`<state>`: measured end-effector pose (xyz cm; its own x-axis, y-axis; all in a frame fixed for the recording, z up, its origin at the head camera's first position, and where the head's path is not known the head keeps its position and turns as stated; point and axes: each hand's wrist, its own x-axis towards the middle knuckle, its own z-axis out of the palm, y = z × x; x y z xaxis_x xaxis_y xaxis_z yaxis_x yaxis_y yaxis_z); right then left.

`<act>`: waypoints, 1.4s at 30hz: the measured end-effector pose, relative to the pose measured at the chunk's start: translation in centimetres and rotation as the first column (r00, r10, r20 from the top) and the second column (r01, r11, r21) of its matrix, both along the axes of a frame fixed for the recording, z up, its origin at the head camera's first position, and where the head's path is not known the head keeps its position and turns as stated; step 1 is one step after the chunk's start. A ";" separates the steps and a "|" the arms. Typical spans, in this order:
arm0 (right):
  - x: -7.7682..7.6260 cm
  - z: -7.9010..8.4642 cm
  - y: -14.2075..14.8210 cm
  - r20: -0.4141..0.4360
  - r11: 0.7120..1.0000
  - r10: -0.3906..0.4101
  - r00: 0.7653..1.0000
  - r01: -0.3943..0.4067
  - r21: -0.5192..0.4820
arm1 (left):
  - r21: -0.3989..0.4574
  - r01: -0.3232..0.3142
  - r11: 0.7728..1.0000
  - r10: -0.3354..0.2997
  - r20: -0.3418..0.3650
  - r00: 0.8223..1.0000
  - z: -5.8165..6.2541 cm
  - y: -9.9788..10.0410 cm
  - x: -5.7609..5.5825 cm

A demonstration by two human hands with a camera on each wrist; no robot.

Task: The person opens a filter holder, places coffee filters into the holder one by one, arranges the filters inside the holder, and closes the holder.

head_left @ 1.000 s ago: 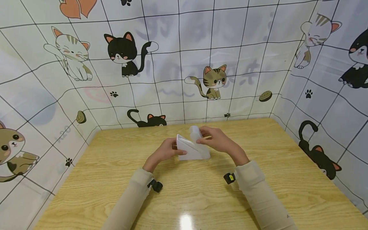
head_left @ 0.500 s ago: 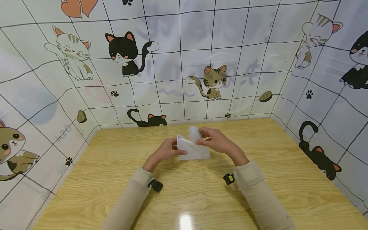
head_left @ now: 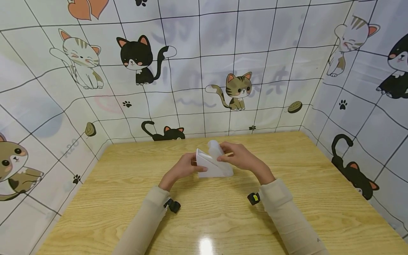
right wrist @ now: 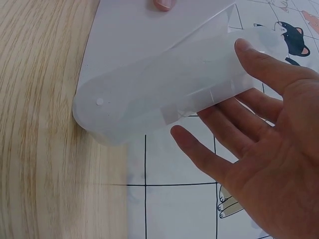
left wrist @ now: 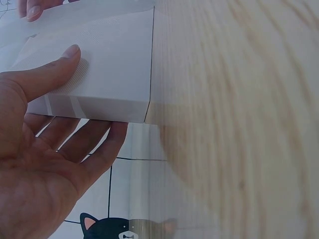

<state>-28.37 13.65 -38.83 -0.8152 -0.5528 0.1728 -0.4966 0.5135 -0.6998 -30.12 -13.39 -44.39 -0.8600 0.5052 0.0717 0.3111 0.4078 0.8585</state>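
A small white box (head_left: 214,171) stands on the table, with a translucent lid (head_left: 214,148) hinged at its right end and tilted up. My left hand (head_left: 183,166) holds the box's left end; the left wrist view puts the thumb on the near face (left wrist: 112,55), fingers behind. My right hand (head_left: 240,156) grips the raised lid. Seen from the right wrist, the thumb lies on one side of the lid (right wrist: 149,87) and fingers on its far edge, while one finger stands apart from it. A round pivot shows at the lid's lower end. The box's inside is mostly hidden.
A wooden table (head_left: 204,209) with pale grain spans the view, ending at a cloth backdrop (head_left: 191,88) with cats and grid lines. More cloth hangs at both sides. Black wrist cameras (head_left: 254,198) sit at both cuffs.
The lid's raised end has swung slightly left and lower toward the box, the right hand moving with it. My left hand and the box stay in place.
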 end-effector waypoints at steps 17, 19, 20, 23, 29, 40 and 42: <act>-0.3 -0.6 0.1 0.009 1.000 0.015 1.000 -0.015 0.017 | 0.003 0.002 1.000 -0.002 0.007 1.000 0.0 0.0 0.0; -0.3 -0.7 0.1 0.006 1.000 0.020 1.000 -0.020 0.021 | 0.006 0.008 1.000 -0.008 0.005 1.000 0.1 0.0 0.1; -0.3 -0.7 0.1 0.007 1.000 0.019 1.000 -0.020 0.024 | 0.007 0.009 1.000 -0.009 0.007 1.000 0.1 0.0 0.1; -0.4 -0.7 0.1 0.005 0.999 0.023 1.000 -0.024 0.028 | 0.009 0.010 1.000 -0.010 0.011 1.000 0.2 0.0 0.2; -0.3 -0.7 0.1 0.031 0.999 0.035 0.999 -0.036 0.017 | 0.007 0.002 1.000 -0.002 0.012 1.000 0.3 0.2 0.1; -0.3 -1.0 -0.1 0.055 0.998 0.036 0.998 -0.038 0.043 | 0.005 0.009 1.000 -0.009 0.000 1.000 0.2 0.0 0.2; -0.3 -1.1 -0.1 0.056 0.998 0.038 0.998 -0.041 0.052 | 0.007 0.012 1.000 -0.012 -0.003 1.000 0.2 0.0 0.2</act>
<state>-28.71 13.51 -39.94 -0.8000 -0.5919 0.0981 -0.4788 0.5312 -0.6990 -29.95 -13.40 -44.24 -0.8535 0.5153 0.0782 0.3188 0.3975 0.8604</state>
